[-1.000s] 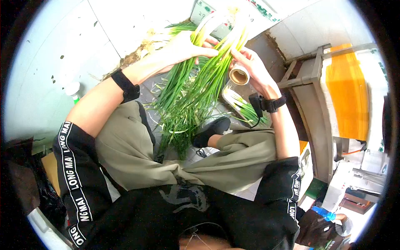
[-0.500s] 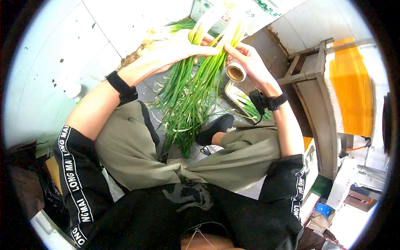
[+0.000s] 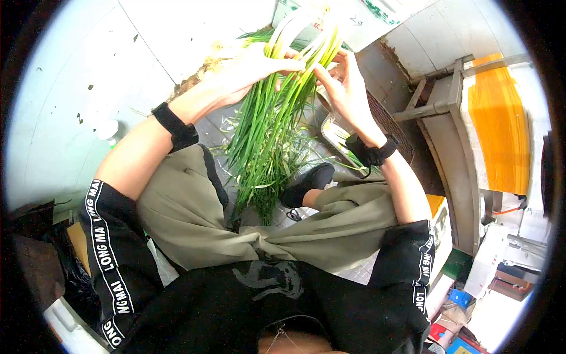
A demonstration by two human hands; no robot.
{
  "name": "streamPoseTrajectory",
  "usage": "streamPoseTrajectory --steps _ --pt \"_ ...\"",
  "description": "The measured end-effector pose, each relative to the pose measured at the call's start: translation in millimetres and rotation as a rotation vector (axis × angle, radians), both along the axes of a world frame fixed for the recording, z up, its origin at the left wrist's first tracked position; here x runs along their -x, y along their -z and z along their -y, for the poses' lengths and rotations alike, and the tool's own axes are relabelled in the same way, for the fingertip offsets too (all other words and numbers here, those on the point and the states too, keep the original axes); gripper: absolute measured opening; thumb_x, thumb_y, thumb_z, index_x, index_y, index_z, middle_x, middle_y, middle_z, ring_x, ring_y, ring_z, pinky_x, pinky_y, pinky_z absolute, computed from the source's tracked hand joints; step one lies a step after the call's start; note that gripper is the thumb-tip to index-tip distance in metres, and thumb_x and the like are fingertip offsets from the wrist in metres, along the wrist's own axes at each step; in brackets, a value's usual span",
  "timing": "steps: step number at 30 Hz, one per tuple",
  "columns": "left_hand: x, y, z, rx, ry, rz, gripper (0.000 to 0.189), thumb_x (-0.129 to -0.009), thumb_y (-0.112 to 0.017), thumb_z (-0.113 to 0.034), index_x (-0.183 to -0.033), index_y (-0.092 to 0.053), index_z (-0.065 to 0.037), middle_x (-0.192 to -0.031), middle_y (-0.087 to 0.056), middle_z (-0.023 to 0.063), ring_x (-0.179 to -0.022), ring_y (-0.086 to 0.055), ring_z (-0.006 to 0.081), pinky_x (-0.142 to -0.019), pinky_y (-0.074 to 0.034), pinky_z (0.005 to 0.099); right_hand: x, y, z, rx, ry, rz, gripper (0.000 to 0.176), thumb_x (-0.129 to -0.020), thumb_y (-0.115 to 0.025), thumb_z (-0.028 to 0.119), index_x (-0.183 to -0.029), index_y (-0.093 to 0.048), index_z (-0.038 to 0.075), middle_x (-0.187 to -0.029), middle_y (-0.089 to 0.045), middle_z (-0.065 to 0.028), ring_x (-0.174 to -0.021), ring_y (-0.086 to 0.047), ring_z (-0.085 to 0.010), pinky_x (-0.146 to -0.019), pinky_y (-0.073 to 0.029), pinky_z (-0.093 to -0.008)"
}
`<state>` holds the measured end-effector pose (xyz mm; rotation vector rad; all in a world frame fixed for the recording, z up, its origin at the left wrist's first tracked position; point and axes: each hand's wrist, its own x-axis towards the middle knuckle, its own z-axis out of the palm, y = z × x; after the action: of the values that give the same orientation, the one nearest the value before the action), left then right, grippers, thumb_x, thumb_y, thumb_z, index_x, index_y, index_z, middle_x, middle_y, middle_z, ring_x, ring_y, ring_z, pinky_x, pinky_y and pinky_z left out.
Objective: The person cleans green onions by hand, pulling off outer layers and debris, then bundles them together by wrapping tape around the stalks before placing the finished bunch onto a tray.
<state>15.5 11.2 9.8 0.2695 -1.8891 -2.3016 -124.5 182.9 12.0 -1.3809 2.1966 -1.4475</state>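
A long bunch of scallions (image 3: 259, 130) hangs between my hands, pale stems up and green leaves down toward the floor. My left hand (image 3: 250, 66) wraps round the stems from the left, thumb across the front. From the right, my right hand (image 3: 349, 88) pinches the stems between thumb and fingers. Something brownish shows behind its thumb, too hidden to make out. More scallions with roots (image 3: 215, 59) lie behind my left hand. Leaf scraps lie on the floor around the hanging tips.
A woven basket (image 3: 390, 127) with some scallions inside stands under my right forearm. Behind the bunch is a white box (image 3: 368, 29). A metal-framed stand (image 3: 439, 107) lines the right side. My shoe (image 3: 308, 184) is close to the leaf tips. A tiled wall (image 3: 65, 100) rises at left.
My right hand has turned and shifted slightly. The roll with a brown core that showed under its palm is no longer plainly visible. My left hand keeps its hold on the scallions.
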Motion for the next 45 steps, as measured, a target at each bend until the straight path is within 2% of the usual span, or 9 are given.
streamPoseTrajectory --steps 10,19,22,24,30,38,41,44,45 --pt "-2 -7 -5 0.013 0.044 0.020 0.042 -0.090 -0.073 -0.032 -0.119 -0.065 -0.002 -0.092 -0.072 0.0047 -0.081 -0.065 0.0069 -0.055 -0.048 0.0196 7 9 12 -0.054 -0.087 0.036 0.033 -0.095 -0.064 0.023 -0.121 -0.061 0.002 -0.094 -0.071 -0.0128 -0.078 -0.067 -0.0178 -0.072 -0.053 -0.0318" --pt "0 -3 -4 0.042 -0.094 0.046 0.046 -0.092 -0.072 -0.029 -0.124 -0.059 0.001 -0.091 -0.069 0.0057 -0.076 -0.066 0.0107 -0.052 -0.050 0.0204 5 9 16 0.009 -0.089 -0.056 0.030 -0.095 -0.064 0.022 -0.117 -0.064 0.002 -0.087 -0.069 -0.0097 -0.078 -0.064 -0.0153 -0.071 -0.052 -0.0303" --pt "-1 -4 -3 -0.016 -0.151 0.056 0.040 -0.092 -0.071 -0.027 -0.117 -0.062 0.002 -0.090 -0.068 0.0050 -0.072 -0.063 0.0106 -0.051 -0.051 0.0206 5 3 15 0.010 -0.104 -0.050 0.030 -0.095 -0.064 0.021 -0.116 -0.064 0.001 -0.088 -0.069 -0.0090 -0.078 -0.063 -0.0143 -0.073 -0.051 -0.0291" --pt "0 -5 0 0.081 -0.086 0.050 0.031 -0.091 -0.072 -0.032 -0.107 -0.068 -0.005 -0.087 -0.066 -0.0005 -0.069 -0.059 0.0051 -0.055 -0.048 0.0217 11 4 14 0.019 -0.133 -0.029 0.029 -0.095 -0.064 0.021 -0.115 -0.064 0.000 -0.089 -0.069 -0.0082 -0.079 -0.063 -0.0134 -0.074 -0.051 -0.0288" --pt "-1 -8 -3 0.301 -0.164 0.070 0.037 -0.085 -0.079 -0.032 -0.104 -0.068 -0.002 -0.085 -0.064 0.0016 -0.068 -0.057 0.0063 -0.052 -0.048 0.0221 15 6 12 0.033 -0.217 0.108 0.028 -0.096 -0.063 0.021 -0.114 -0.064 0.000 -0.089 -0.068 -0.0050 -0.080 -0.061 -0.0109 -0.075 -0.050 -0.0283" --pt "-3 -12 -9 0.138 -0.118 0.069 0.033 -0.086 -0.078 -0.031 -0.101 -0.068 -0.002 -0.082 -0.062 0.0000 -0.063 -0.054 0.0052 -0.051 -0.044 0.0196 14 10 14 0.083 -0.240 0.171 0.037 -0.092 -0.070 0.018 -0.121 -0.055 0.000 -0.086 -0.066 -0.0041 -0.073 -0.058 -0.0086 -0.069 -0.049 -0.0248" --pt "-1 -1 -5 0.032 -0.120 0.064 0.031 -0.088 -0.076 -0.030 -0.099 -0.068 -0.002 -0.079 -0.060 -0.0019 -0.060 -0.052 0.0033 -0.050 -0.043 0.0182 8 0 14 0.157 -0.012 -0.056 0.041 -0.087 -0.077 0.020 -0.115 -0.053 0.003 -0.080 -0.064 -0.0046 -0.067 -0.058 -0.0105 -0.061 -0.048 -0.0259" --pt "2 5 -4 -0.021 -0.191 0.092 0.029 -0.089 -0.074 -0.029 -0.098 -0.069 -0.003 -0.073 -0.057 -0.0044 -0.057 -0.048 0.0013 -0.048 -0.040 0.0167 4 -4 9 0.183 0.009 -0.201 0.032 -0.085 -0.078 0.018 -0.106 -0.058 0.004 -0.076 -0.062 -0.0046 -0.067 -0.058 -0.0121 -0.060 -0.048 -0.0267" --pt "2 6 -2 -0.037 -0.184 0.083 0.027 -0.090 -0.074 -0.029 -0.097 -0.070 -0.003 -0.073 -0.058 -0.0040 -0.058 -0.049 0.0021 -0.050 -0.041 0.0176 2 -3 9 0.187 -0.085 -0.283 0.025 -0.083 -0.079 0.018 -0.096 -0.062 0.005 -0.077 -0.060 -0.0057 -0.065 -0.059 -0.0143 -0.059 -0.049 -0.0283"
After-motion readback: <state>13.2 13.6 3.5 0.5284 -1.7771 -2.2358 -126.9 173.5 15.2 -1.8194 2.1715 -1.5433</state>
